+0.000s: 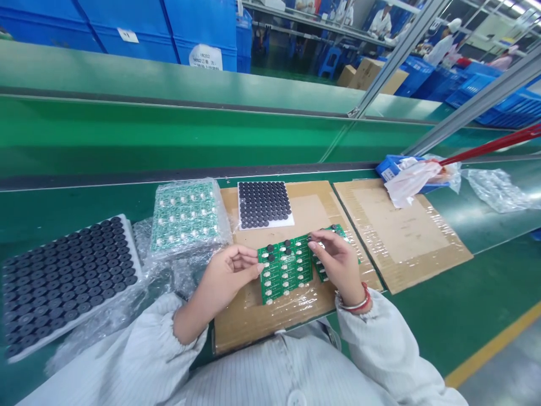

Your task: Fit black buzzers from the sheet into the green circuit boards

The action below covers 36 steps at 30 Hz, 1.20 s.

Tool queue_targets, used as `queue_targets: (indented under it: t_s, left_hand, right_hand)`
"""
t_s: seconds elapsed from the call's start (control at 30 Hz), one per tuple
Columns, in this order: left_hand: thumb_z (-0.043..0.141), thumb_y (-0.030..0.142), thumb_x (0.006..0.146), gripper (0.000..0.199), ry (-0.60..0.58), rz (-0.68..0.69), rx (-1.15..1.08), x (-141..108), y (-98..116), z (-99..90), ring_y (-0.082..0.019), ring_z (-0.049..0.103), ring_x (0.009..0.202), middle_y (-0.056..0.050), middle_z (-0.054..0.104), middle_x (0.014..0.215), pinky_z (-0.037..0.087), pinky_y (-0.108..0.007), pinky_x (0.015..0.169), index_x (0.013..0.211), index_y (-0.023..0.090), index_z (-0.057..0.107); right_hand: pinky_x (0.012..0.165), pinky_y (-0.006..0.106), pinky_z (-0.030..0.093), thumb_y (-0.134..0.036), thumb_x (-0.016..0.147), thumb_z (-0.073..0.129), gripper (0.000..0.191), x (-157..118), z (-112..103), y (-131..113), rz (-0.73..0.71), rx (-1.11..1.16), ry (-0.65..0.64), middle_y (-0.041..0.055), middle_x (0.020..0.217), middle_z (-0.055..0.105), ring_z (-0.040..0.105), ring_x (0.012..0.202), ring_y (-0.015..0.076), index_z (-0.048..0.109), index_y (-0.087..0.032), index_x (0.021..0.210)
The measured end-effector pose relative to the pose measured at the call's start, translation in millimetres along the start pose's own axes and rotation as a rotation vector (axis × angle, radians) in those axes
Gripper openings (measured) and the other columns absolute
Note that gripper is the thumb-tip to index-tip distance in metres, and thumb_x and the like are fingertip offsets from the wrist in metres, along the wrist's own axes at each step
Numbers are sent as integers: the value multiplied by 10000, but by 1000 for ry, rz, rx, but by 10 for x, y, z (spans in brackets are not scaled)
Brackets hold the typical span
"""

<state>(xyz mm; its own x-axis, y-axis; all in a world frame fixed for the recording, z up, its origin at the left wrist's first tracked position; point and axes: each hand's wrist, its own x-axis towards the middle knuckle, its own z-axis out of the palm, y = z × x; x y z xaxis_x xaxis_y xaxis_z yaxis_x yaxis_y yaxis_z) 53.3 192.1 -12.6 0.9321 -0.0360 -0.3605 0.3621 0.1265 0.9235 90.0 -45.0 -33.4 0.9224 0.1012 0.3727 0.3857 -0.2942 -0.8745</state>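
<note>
Well, cardboard (239, 332) lies beneath circuit boards (291, 270), crates (198, 28) beyond.

Ahead on my L I see lg. blue bins (127, 17) w/ white labels (127, 35); the bkgd. has a blue stool (330, 61), cardboard boxes (374, 74) & co-workers (381, 23) in white. To my R, a sm. blue bin (386, 168) w/ pale pink cloth (412, 181) sits by a cardboard sheet (409, 231), clear plastic wrap (496, 189) nearby, plus a yellow stripe (492, 347) lower R.

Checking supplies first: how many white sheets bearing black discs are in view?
2: the larger sheet at far left, and the smaller sheet on the left cardboard piece.
</note>
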Motion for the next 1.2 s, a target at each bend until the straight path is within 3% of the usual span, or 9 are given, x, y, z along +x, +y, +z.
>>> queue_targets:
  t_s: [0.3, 0.8, 1.0, 1.2]
  left_hand:
    - [755, 207, 588, 214, -25, 51, 25, -17, 7, -5, -98, 617, 673, 20, 644, 694, 528, -209, 649, 742, 169, 611]
    - [765, 222, 593, 214, -44, 67, 36, -31, 3, -2, -117, 632, 686, 0, 656, 714, 549, -236, 666, 730, 164, 612]
    - [763, 209, 595, 205, -54, 68, 9, -20, -8, -1, -91, 629, 680, 16, 656, 706, 538, -195, 656, 731, 168, 615]
    - [759, 192, 598, 200, -51, 61, 6, -26, -9, 3, -83, 631, 682, 19, 660, 708, 535, -182, 659, 736, 164, 617]
  right_hand:
    - [747, 372, 487, -212, 884, 594, 84, 27, 68, -158, -239, -345, 29, 28, 891, 636, 591, 811, 202, 612, -233, 963]
    - [705, 377, 514, -167, 891, 570, 91, 29, 107, -178, -340, -418, 22, 34, 849, 643, 598, 771, 197, 638, -226, 899]
    - [721, 387, 511, -121, 892, 557, 174, 20, 121, -172, -372, -446, -7, 42, 898, 635, 588, 804, 197, 642, -237, 989]
    - [706, 382, 504, -76, 865, 588, 170, 16, 103, -145, -418, -488, 24, 52, 893, 619, 573, 809, 198, 633, -217, 948]
